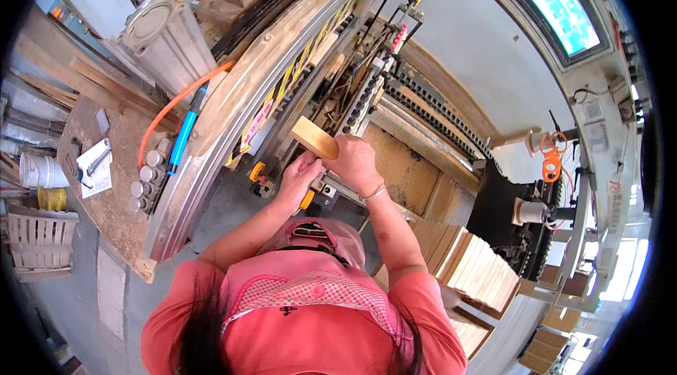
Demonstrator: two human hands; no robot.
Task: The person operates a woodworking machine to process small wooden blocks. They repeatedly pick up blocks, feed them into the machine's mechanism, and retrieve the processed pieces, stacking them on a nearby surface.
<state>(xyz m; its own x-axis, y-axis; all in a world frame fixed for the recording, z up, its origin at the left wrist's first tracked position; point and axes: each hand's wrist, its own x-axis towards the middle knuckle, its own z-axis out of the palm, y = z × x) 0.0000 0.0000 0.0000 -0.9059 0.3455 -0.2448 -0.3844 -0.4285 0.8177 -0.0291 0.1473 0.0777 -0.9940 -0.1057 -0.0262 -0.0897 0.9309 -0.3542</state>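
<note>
My right hand (355, 163) grips a short, smooth, light-coloured wooden piece (314, 137), its thumb and fingers closed round the near end. The far end of the piece points up and to the left over the machine's rail. Just below it is my left hand (300, 176), fingers curled in, close against the right hand. What those fingers hold, if anything, is hidden. Both hands are above the front of a woodworking machine, beside a metal block (324, 190) with yellow parts.
A long curved wooden rail (240, 86) with a striped warning strip runs at the left. Stacked wooden strips (472, 266) stand at the right. A lit screen (559, 8) hangs at the upper right. An orange hose (156, 121) crosses near a board with paper (94, 168).
</note>
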